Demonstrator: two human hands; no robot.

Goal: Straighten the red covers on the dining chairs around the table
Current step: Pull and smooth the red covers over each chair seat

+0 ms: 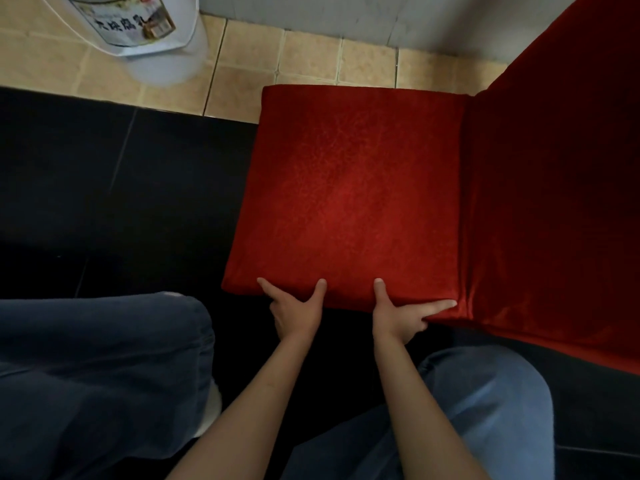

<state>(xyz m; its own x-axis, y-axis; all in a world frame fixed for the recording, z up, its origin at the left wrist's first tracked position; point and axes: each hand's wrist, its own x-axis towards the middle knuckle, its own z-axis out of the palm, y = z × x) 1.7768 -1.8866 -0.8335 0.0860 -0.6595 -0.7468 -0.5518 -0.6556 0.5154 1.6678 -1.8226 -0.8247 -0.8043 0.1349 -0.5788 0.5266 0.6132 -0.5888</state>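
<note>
Red cover (349, 195) smooth on seat, left hand (294, 311) and right hand (398, 315) gripping its near edge, fingers (443, 304) spread wide

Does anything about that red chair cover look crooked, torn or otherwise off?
Nothing stands out. The red cover lies smooth and flat over the seat, with no tear or stain to see. Only a slight pucker runs along the seam by the backrest. Both hands, left hand and right hand, grip its near edge.
</note>
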